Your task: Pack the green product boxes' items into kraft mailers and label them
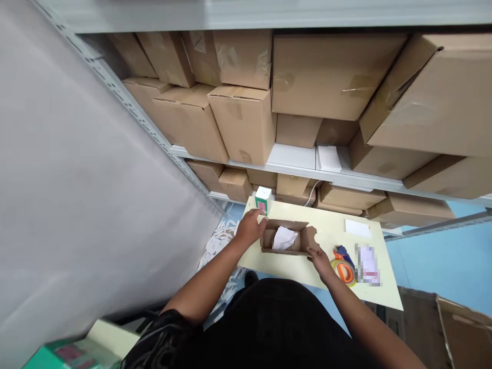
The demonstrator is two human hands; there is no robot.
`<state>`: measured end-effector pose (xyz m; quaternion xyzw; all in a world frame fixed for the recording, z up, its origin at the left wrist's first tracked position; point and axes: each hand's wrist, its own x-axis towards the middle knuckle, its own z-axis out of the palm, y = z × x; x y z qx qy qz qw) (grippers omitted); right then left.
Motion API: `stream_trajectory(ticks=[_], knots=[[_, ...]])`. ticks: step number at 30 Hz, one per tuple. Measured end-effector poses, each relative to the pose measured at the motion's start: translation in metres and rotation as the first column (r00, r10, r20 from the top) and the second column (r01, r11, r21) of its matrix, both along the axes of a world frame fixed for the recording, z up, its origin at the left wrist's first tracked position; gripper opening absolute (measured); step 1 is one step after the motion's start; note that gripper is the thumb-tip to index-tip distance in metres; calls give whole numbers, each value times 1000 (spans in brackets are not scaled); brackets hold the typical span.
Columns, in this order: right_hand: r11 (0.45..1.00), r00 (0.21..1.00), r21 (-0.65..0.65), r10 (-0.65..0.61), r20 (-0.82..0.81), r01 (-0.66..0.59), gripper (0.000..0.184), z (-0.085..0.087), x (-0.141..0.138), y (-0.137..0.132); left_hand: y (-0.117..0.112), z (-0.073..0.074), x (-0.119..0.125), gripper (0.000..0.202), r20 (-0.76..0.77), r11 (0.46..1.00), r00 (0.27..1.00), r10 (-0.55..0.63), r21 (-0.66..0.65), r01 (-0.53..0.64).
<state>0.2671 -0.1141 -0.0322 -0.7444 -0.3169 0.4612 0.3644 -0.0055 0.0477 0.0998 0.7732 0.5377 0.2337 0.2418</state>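
Note:
A small open cardboard box (286, 226) sits on a pale yellow table (330, 238), with crumpled white paper (285, 238) inside it. My left hand (250, 228) grips the box's left end, fingers curled over the wall. My right hand (319, 257) rests at the box's front right corner, fingers bent against its flap. A small white and green carton (263, 199) stands upright just behind my left hand, at the table's far left corner.
An orange tape dispenser (343, 266) and papers (368, 264) lie on the table right of my right hand. Metal shelving (300, 159) stacked with cardboard boxes fills the wall behind. Paper scraps (217, 246) litter the floor at left. A grey partition (77, 195) stands left.

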Motion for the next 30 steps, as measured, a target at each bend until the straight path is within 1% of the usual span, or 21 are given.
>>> stream_trajectory(ticks=[2, 4, 5, 7, 9, 11, 13, 15, 17, 19, 20, 22, 24, 26, 27, 29, 30], knots=[[1000, 997, 6, -30, -66, 30, 54, 10, -4, -4, 37, -6, 10, 33, -110, 999, 993, 37, 37, -33], [998, 996, 42, -48, -75, 51, 55, 23, -7, -10, 72, -12, 26, 55, -241, 996, 967, 86, 14, -85], [996, 997, 57, -63, -52, 66, 56, 29, -9, -15, 87, -15, 34, 61, -305, 995, 948, 87, -16, -96], [992, 994, 62, -109, 21, 107, 58, 41, -13, -26, 110, -22, 47, 64, -405, 988, 912, 68, -102, -118], [988, 983, 54, -149, 105, 144, 60, 49, -17, -41, 125, -30, 52, 57, -443, 977, 895, 57, -159, -141], [985, 971, 62, -167, 173, 159, 60, 54, -21, -55, 134, -36, 48, 48, -407, 973, 910, 74, -171, -155], [984, 960, 81, -173, 221, 159, 57, 58, -23, -66, 142, -38, 36, 43, -310, 968, 942, 129, -168, -188], [982, 950, 87, -186, 251, 169, 53, 65, -23, -71, 147, -35, 19, 44, -182, 944, 951, 249, -174, -280], [980, 944, 95, -192, 269, 173, 50, 77, -21, -67, 148, -26, 1, 45, -37, 919, 932, 359, -162, -360], [981, 946, 124, -178, 269, 149, 46, 91, -19, -53, 140, -15, -14, 46, 131, 906, 900, 416, -148, -397], [981, 951, 148, -164, 261, 129, 44, 99, -19, -43, 131, -9, -19, 46, 223, 902, 875, 429, -155, -403], [976, 965, 198, -134, 224, 89, 44, 113, -21, -17, 107, 3, -24, 46, 412, 899, 799, 438, -214, -383], [970, 980, 233, -106, 169, 65, 47, 123, -26, 11, 74, 12, -20, 46, 561, 899, 703, 437, -310, -311], [971, 991, 235, -73, 113, 44, 51, 128, -32, 37, 39, 16, -8, 44, 649, 897, 628, 429, -391, -209], [974, 993, 224, -55, 101, 32, 52, 129, -34, 46, 22, 16, -2, 44, 666, 890, 611, 427, -430, -153], [984, 992, 180, -28, 119, 6, 52, 129, -34, 56, -7, 13, 10, 41, 667, 874, 617, 419, -480, -75], [989, 988, 149, -16, 151, -6, 51, 128, -33, 56, -19, 9, 14, 40, 654, 873, 634, 413, -483, -71]])
